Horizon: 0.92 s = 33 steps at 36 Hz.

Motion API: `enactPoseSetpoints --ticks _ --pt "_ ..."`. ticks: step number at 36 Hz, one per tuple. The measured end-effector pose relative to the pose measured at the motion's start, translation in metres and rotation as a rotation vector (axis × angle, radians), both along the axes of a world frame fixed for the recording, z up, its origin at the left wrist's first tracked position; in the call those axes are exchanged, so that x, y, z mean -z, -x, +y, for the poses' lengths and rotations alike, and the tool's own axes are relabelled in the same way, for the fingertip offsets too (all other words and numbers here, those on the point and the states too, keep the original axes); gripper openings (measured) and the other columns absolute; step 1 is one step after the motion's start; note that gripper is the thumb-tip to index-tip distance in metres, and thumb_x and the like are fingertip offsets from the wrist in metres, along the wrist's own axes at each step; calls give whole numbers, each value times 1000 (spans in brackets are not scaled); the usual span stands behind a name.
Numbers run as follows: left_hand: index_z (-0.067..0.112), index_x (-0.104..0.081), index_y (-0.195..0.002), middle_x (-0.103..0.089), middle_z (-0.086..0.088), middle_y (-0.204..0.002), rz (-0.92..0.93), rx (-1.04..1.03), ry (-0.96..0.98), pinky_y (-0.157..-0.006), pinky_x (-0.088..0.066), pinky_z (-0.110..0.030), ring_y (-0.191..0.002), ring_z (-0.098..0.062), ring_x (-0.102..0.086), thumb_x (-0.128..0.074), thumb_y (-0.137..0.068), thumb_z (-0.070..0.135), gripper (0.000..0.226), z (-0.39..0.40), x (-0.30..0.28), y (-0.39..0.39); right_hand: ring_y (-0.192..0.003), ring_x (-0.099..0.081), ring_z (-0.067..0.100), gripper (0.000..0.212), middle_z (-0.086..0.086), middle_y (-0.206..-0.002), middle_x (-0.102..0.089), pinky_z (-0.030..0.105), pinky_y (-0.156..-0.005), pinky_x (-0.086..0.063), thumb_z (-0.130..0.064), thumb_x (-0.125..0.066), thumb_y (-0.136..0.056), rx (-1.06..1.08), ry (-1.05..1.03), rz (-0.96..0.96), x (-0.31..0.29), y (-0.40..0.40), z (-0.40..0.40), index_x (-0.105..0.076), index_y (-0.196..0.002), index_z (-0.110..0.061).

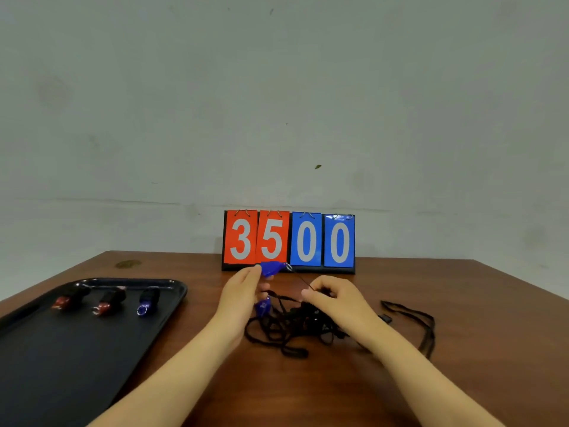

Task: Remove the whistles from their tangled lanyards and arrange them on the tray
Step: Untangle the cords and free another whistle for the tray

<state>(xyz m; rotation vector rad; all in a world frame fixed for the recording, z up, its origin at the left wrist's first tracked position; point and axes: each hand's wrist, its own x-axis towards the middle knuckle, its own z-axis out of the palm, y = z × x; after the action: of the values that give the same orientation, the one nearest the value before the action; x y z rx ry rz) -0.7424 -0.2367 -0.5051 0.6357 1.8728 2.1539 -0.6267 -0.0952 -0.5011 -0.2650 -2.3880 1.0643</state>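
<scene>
My left hand (pixel 243 292) holds a blue whistle (pixel 272 268) up above the table, its metal ring pointing right. A thin black cord runs from that ring down to my right hand (pixel 334 298), which pinches it. Below both hands lies a tangled heap of black lanyards (pixel 289 329). A second blue whistle (pixel 262 307) sits in the heap beside my left hand. On the black tray (pixel 61 359) at the left lie two red whistles (pixel 70 298) (pixel 109 302) and one blue whistle (pixel 147 300) in a row.
A flip scoreboard (pixel 289 241) reading 35 and 00 stands at the back of the brown table (pixel 308 392), just behind my hands. A loose black lanyard (pixel 421 325) lies to the right of the heap.
</scene>
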Motion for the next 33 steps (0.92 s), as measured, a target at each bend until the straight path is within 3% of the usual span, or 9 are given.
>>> enactPoseSetpoints --ticks 5,9,14,19,22,27,33 --pt "10 -56 -118 -69 -10 -107 -117 60 -174 -83 -53 -29 -99 -21 -66 -47 -101 24 24 -3 -2 -3 -88 -61 -1 1 -14 -92 -66 15 -76 -49 -35 -62 -90 27 -86 -33 5 -6 2 -63 -91 -34" --pt "7 -51 -127 -69 -13 -110 -239 112 -288 -80 -53 -29 -101 -23 -67 -42 -103 23 30 -7 -7 -2 -89 -59 -6 16 -23 -92 -62 11 -74 -47 -28 -61 -92 85 -72 100 3 -11 3 -58 -88 -43" --pt "7 -45 -134 -69 -13 -109 -337 135 -385 -82 -51 -31 -100 -22 -66 -38 -105 24 35 -12 -6 1 -92 -59 -1 17 -16 -95 -65 11 -73 -45 -15 -60 -91 126 -24 199 0 -15 8 -64 -88 -32" --pt "3 -43 -139 -67 -13 -106 -408 86 -568 -84 -50 -31 -98 -22 -65 -35 -105 24 40 -22 -11 9 -85 -58 3 21 -12 -90 -64 13 -68 -44 -10 -56 -88 153 -117 37 4 -20 17 -66 -88 -29" --pt "5 -44 -139 -69 -11 -107 -301 69 -487 -80 -51 -29 -98 -21 -66 -34 -106 25 40 -25 -15 6 -88 -55 -1 21 -15 -95 -62 11 -71 -42 -13 -53 -91 158 -241 -11 6 -17 13 -64 -92 -31" --pt "11 -45 -134 -74 -8 -102 -204 182 -362 -76 -54 -30 -93 -20 -72 -36 -105 26 34 -17 -20 -10 -93 -50 -6 19 -20 -101 -55 6 -75 -40 -23 -54 -95 108 -326 126 14 -8 -6 -61 -108 -35" --pt "7 -49 -129 -75 -12 -97 -212 356 -421 -68 -59 -26 -88 -21 -73 -35 -105 24 33 -12 -28 -23 -104 -51 -2 29 -19 -109 -56 13 -87 -44 -33 -57 -94 43 -245 198 18 3 -24 -58 -123 -31"
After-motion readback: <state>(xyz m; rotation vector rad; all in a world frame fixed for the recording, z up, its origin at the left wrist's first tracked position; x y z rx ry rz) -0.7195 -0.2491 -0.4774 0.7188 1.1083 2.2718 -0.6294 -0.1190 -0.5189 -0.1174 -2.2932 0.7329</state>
